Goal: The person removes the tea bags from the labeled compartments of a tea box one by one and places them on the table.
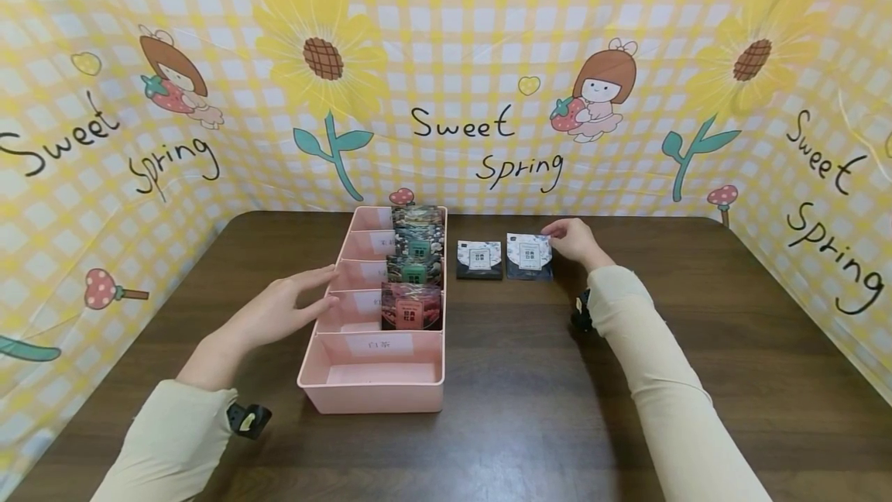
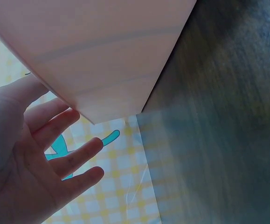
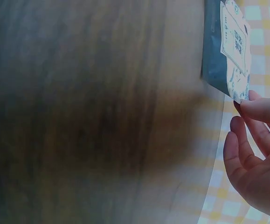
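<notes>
Head view, lower left of frame: black wrist device (image 1: 248,421) at a pale sleeve (image 1: 167,432). Pink divided box (image 1: 372,399) stands on the brown table (image 1: 530,424), lower centre; its nearest compartment bears a paper label (image 1: 379,345).

Left hand (image 1: 275,310), left of centre, lies at the box's left rim, fingers extended and parted. Left wrist view adds the box's outer side wall, hidden from the head camera, and shows the lower fingers spread, free of the wall.

Second compartment from the front: red sachet (image 1: 411,308), upright at its right end. Green-and-dark sachets (image 1: 416,269) stand in the compartments behind.

Right of the box, two blue-and-white sachets lie near each other: left sachet (image 1: 478,260), right sachet (image 1: 529,256). Right hand (image 1: 577,242) pinches the right sachet's upper right corner. The thumb-and-finger grip shows clearly only in the right wrist view, where the other fingers curl loosely below.

Far: yellow checked cloth (image 1: 453,60) with sunflowers and "Sweet Spring" lettering, across the upper frame.
</notes>
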`<state>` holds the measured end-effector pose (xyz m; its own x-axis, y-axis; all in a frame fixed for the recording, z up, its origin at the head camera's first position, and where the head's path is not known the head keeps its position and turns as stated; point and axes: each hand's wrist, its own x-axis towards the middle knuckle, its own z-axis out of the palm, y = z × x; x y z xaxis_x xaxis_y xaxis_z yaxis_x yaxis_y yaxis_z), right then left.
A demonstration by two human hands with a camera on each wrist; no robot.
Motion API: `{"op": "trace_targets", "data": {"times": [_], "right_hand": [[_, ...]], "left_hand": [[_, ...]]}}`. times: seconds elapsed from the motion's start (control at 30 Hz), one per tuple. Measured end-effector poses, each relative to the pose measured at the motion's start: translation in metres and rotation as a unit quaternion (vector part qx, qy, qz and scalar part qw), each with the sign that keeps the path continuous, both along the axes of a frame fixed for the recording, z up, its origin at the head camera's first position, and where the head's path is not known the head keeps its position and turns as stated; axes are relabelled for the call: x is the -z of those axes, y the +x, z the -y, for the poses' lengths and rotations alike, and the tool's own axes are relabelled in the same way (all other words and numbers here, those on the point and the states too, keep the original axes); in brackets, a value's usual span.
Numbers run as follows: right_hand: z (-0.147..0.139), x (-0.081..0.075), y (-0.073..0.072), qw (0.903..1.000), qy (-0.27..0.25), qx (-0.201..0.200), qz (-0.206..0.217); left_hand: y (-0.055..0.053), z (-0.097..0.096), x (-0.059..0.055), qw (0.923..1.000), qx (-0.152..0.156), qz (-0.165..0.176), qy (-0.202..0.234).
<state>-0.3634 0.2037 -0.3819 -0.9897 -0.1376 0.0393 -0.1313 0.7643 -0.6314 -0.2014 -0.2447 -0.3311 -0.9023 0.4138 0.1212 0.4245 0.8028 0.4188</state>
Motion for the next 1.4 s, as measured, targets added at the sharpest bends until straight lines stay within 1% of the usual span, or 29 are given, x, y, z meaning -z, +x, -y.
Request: {"op": "trace_targets", "data": {"times": [0.13,0.43,0.7,1.1,1.23,1.4], "right_hand": [[0.002,0.000,0.000,0.9999,0.017,0.003,-0.001],[0.002,0.003,-0.003,0.9995,0.026,0.009,0.012],[-0.002,-0.001,0.000,0.9997,0.025,0.003,-0.005],[-0.003,-0.009,0.005,0.9999,-0.001,-0.011,0.003],[-0.002,-0.013,0.007,0.9996,-0.020,-0.020,0.001],[-0.002,-0.019,0.012,0.9979,-0.050,-0.042,-0.003]], "left_hand": [[0.000,0.000,0.000,1.0000,-0.002,0.002,0.001],[0.000,0.000,0.000,1.0000,-0.005,0.005,0.000],[-0.001,0.001,0.001,1.0000,-0.002,0.002,0.001],[-0.002,0.001,0.002,1.0000,-0.002,-0.007,0.000],[-0.001,0.001,0.001,1.0000,0.000,-0.007,0.000],[-0.002,0.001,0.001,1.0000,0.001,-0.007,-0.001]]}}
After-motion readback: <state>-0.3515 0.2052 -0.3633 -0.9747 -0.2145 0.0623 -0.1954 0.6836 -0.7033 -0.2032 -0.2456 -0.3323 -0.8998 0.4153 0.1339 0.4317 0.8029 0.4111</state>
